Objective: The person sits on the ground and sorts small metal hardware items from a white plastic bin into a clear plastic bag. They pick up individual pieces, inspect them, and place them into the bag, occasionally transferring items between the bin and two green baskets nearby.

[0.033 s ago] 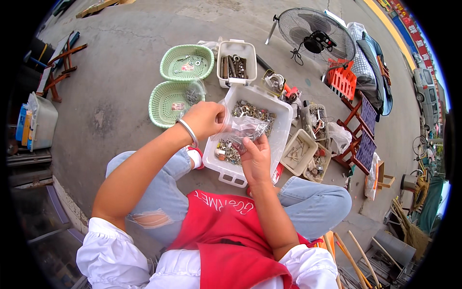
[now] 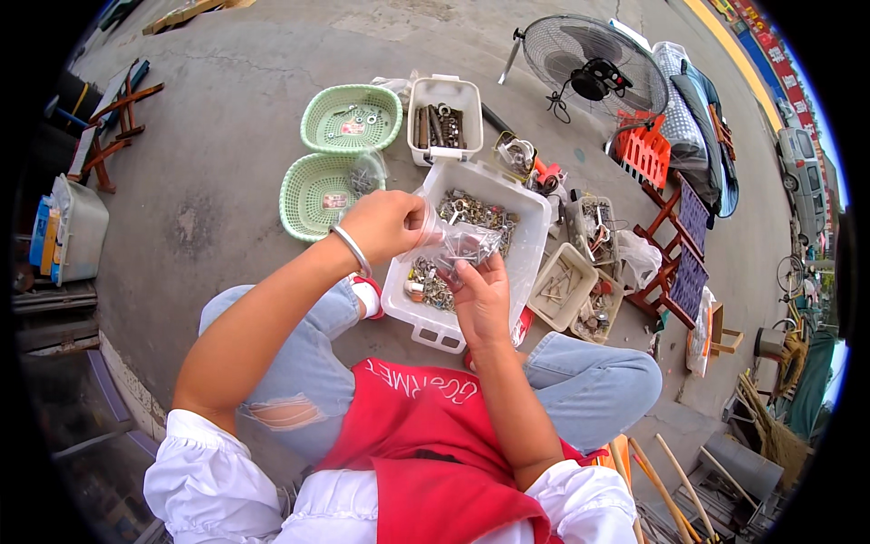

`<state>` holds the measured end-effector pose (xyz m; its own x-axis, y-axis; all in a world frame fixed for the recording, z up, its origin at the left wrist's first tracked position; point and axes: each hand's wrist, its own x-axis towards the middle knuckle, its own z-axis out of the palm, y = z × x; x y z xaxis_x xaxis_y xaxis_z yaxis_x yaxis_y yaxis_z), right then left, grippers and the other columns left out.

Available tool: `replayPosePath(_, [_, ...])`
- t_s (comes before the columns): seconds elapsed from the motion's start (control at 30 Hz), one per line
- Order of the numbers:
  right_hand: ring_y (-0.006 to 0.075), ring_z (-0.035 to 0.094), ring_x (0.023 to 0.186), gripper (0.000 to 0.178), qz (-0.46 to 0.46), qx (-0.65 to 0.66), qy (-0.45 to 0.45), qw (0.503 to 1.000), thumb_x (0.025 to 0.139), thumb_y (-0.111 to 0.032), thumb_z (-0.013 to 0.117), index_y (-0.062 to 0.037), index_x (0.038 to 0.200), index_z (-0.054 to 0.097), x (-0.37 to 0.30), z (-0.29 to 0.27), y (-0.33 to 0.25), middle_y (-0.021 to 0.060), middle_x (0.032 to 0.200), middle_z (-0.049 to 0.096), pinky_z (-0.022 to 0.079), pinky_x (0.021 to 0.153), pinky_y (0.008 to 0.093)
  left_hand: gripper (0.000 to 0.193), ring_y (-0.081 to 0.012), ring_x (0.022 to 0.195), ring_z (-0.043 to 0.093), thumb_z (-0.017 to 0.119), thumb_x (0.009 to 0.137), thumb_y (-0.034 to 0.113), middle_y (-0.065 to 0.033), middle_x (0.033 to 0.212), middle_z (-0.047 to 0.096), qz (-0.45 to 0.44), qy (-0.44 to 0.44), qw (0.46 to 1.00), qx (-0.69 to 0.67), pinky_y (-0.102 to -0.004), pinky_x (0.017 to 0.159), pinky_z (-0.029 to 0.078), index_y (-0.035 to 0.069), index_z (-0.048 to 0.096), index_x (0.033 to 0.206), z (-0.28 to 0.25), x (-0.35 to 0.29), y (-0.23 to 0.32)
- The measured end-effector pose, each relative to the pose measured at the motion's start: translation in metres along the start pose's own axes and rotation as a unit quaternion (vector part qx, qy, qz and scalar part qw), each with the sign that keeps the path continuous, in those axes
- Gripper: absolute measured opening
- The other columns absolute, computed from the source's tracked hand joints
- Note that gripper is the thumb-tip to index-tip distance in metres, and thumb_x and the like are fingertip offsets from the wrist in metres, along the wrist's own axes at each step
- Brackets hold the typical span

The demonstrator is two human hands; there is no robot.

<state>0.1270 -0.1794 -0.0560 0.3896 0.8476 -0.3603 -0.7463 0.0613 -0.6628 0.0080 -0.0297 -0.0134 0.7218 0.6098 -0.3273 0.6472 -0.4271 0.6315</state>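
Observation:
A clear plastic bag [image 2: 464,243] with thin grey metal pieces, like nails or screws, is held between my hands. My left hand [image 2: 388,223], with a bracelet at its wrist, is closed on the bag's upper left edge. Fingers and thumb of my right hand [image 2: 483,295] grip the filled part from below. Under both hands stands a large white plastic bin [image 2: 535,213] of mixed small metal hardware, partly hidden by my hands and the bag. Left of it, a green basket [image 2: 299,204] has another clear bag of metal pieces [image 2: 364,175] at its right side.
Behind stand a second green basket [image 2: 313,118] with a few washers and a white box [image 2: 473,95] of large bolts. On the right are a small tray [image 2: 553,313], a tub of hardware [image 2: 594,218], a floor fan [image 2: 598,68] and a folding stool [image 2: 684,236].
The bag has shifted slightly between my fingers, and the metal pieces lie a little differently in it. Both hands have hardly moved.

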Motion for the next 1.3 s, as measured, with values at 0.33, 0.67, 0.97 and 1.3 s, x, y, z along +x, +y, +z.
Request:
replayPosePath(0.33, [0.0136,0.059,0.095,0.033,-0.037,-0.069,0.006,0.997,0.083,0.001,0.062,-0.0043,0.114,0.050,0.003,-0.007,0.007,0.0060,0.106,0.060,0.049,0.083,0.0279,0.008,-0.0281,0.066,0.058,0.060,0.077,0.006,-0.0133,0.084,0.057,0.112,0.010,0.988,-0.109,-0.0370,0.062,0.048,0.004,0.066,0.074,0.018,-0.001,-0.018])
replayPosePath(0.67, [0.0145,0.057,0.100,0.030,-0.024,-0.025,-0.009,0.999,0.084,0.000,0.062,-0.0024,0.112,0.051,0.007,-0.005,0.007,0.0081,0.110,0.058,0.047,0.089,0.0293,0.012,-0.0321,0.072,0.061,0.064,0.074,0.004,-0.0140,0.087,0.057,0.148,0.102,0.980,-0.086,-0.0378,0.067,0.050,0.008,0.071,0.083,0.017,-0.009,-0.004])
replayPosePath(0.97, [0.0151,0.058,0.098,0.032,-0.052,-0.062,-0.016,0.997,0.084,0.000,0.062,-0.0022,0.112,0.047,0.003,0.002,0.005,0.0093,0.108,0.060,0.047,0.087,0.0294,0.015,-0.0279,0.072,0.061,0.069,0.073,0.014,-0.0120,0.079,0.064,0.144,0.090,0.985,-0.019,-0.0355,0.067,0.048,0.007,0.071,0.086,0.008,-0.009,0.004])
replayPosePath(1.3, [0.0154,0.061,0.094,0.033,-0.019,-0.048,0.014,0.999,0.087,-0.002,0.060,-0.0009,0.115,0.043,0.005,-0.007,0.012,0.0121,0.106,0.061,0.049,0.083,0.0280,0.015,-0.0263,0.077,0.060,0.071,0.073,0.023,-0.0056,0.082,0.054,0.174,0.062,0.982,0.039,-0.0376,0.064,0.046,0.012,0.069,0.083,0.014,-0.016,0.003])
